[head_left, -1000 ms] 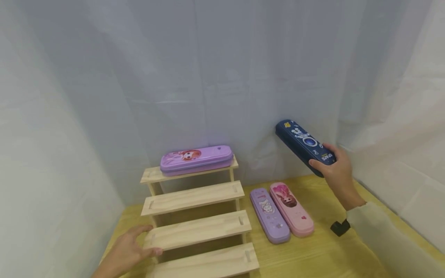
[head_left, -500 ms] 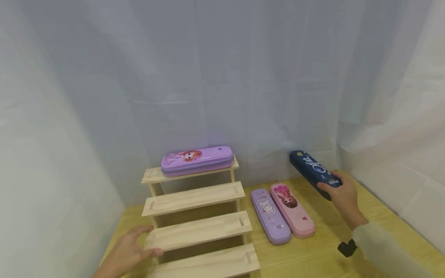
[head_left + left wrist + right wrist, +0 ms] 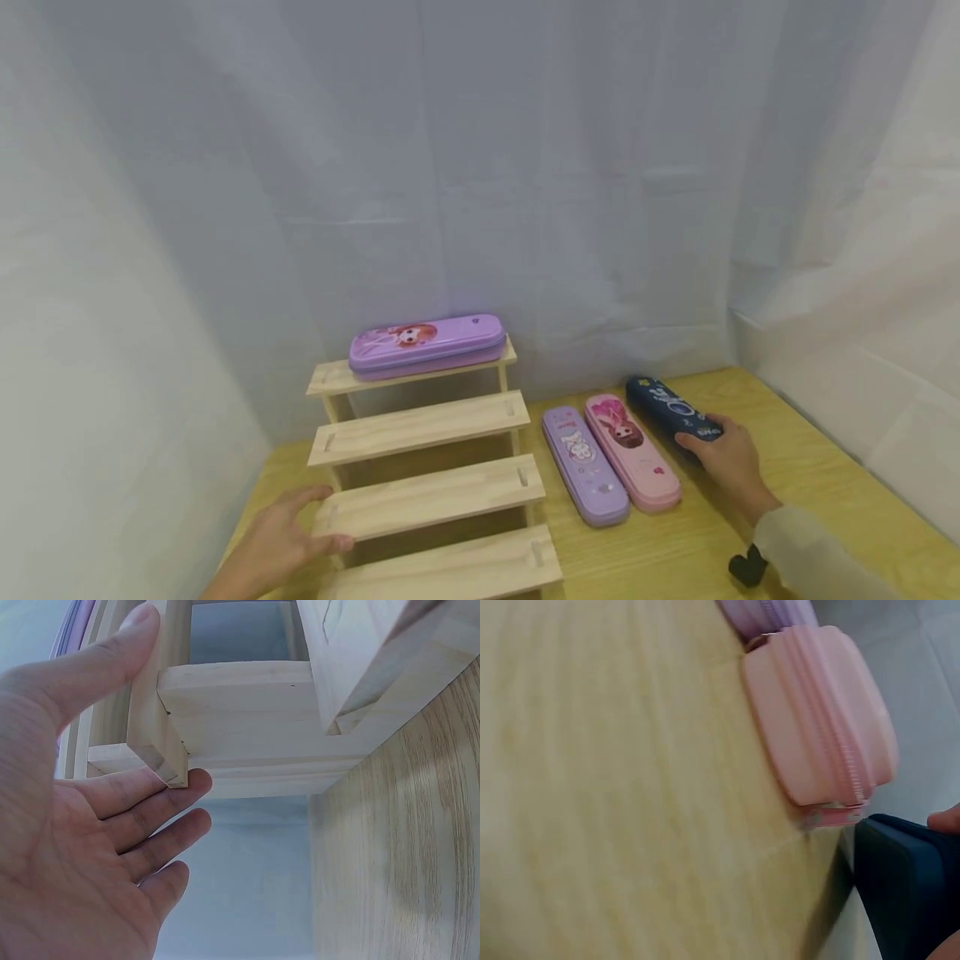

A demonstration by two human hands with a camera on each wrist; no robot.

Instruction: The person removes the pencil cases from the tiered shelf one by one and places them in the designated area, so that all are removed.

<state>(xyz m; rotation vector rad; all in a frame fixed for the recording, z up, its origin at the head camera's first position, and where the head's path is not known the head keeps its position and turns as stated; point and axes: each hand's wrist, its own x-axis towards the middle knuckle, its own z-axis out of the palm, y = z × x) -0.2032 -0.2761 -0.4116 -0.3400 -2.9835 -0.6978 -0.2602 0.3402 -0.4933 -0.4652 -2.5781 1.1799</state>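
Note:
My right hand point(image 3: 729, 460) grips the near end of a dark blue space-print pencil case point(image 3: 662, 402), low over the table beside a pink pencil case point(image 3: 637, 458). In the right wrist view, the blue case's dark end and a shadow beneath it show at the right. My left hand point(image 3: 272, 540) holds the left end of one step of a wooden stepped rack point(image 3: 420, 427). Its thumb and fingers lie at opposite edges of that plank in the left wrist view. A glossy purple pencil case point(image 3: 427, 343) lies along the rack's top step.
Left of the pink case lies a lavender pencil case point(image 3: 585, 467), side by side with it. All stand on a yellowish wooden table point(image 3: 645, 554). Pale curtain sheets point(image 3: 570, 208) enclose the back and both sides.
My right hand has lowered the dark blue pencil case from the air toward the table, to the right of the pink one. The left hand stays at the rack.

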